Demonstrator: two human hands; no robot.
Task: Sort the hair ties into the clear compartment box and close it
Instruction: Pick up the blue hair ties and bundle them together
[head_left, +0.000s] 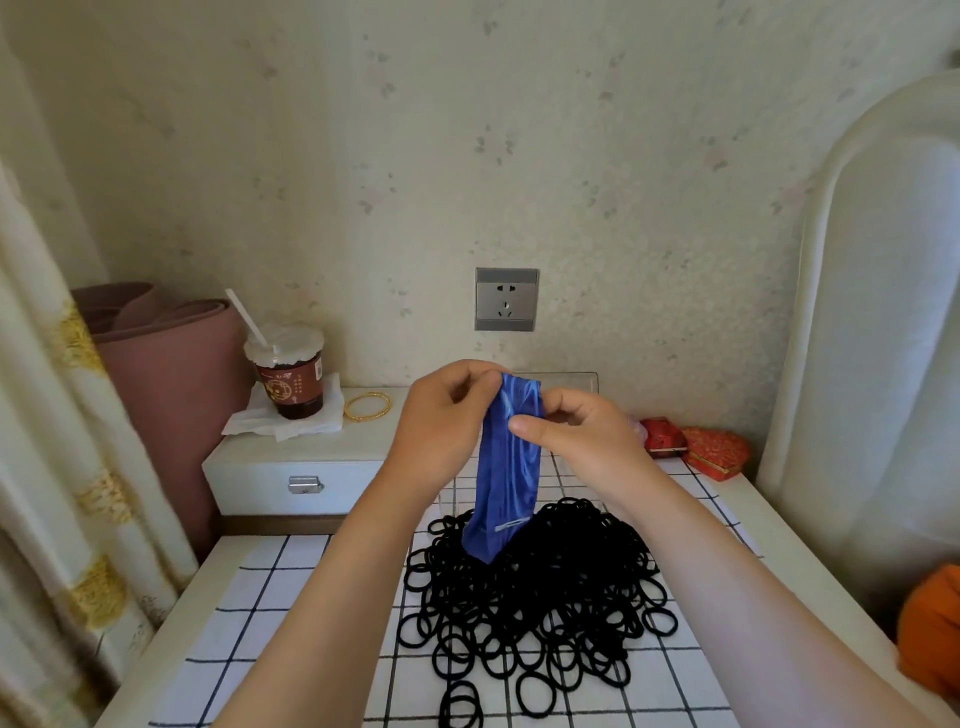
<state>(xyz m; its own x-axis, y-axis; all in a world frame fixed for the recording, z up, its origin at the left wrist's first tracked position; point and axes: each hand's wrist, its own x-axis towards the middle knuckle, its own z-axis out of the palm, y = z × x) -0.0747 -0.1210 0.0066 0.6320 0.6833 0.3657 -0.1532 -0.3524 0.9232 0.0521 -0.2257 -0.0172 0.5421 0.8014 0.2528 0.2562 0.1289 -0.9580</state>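
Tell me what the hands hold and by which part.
The left hand and right hand both pinch a blue bag by its top edge; it hangs down over the black hair ties.

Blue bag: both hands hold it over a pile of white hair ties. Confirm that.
Not white: the head view shows the hair ties are black. The left hand and right hand do hold the blue bag over that pile.

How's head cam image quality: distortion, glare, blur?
Head view: edges bow, curtain and headboard curve; light soft, no hard shadows; blue bag shows pale sheen streaks; hair ties merge into a dark mass mid-pile; left hand and right hand look crisp.
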